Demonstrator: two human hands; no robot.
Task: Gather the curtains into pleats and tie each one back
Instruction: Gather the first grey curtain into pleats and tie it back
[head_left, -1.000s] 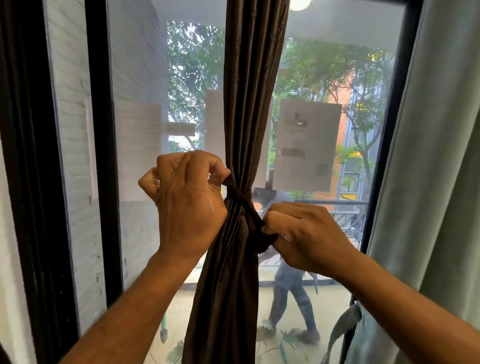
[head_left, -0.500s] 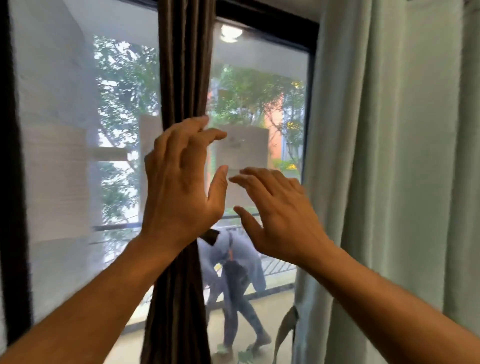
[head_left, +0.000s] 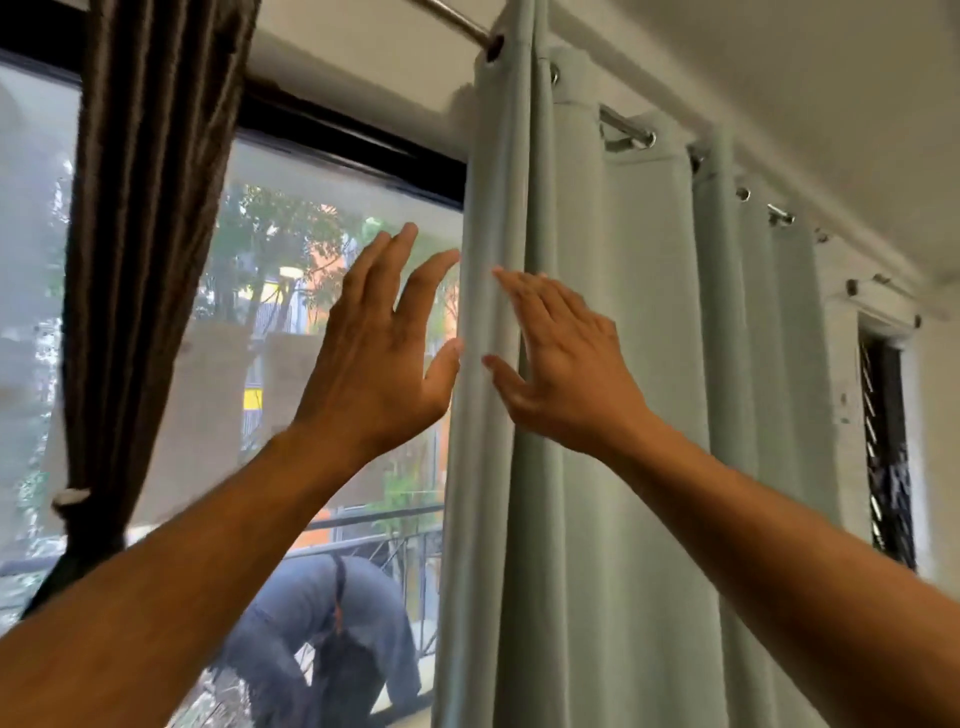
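A dark brown curtain (head_left: 150, 208) hangs at the left, gathered and tied with a knot (head_left: 72, 501) low at the frame's left edge. A pale green curtain (head_left: 623, 415) hangs in loose folds from a metal rod (head_left: 452, 21) on the right. My left hand (head_left: 379, 358) is raised with fingers spread and straight, just left of the green curtain's leading edge, its thumb close to the fabric. My right hand (head_left: 561, 364) is raised in front of the same edge, fingers straight, fingertips at the fold. Neither hand holds anything.
A large window (head_left: 311, 291) with a black frame lies behind the curtains; a person bends over outside by a railing (head_left: 374, 535). A second dark window (head_left: 885, 441) is in the white wall at far right. The ceiling runs above the rod.
My hands let go of the brown curtain's tie, opened, and swung up and to the right to the green curtain. The view turned right and upward with them.
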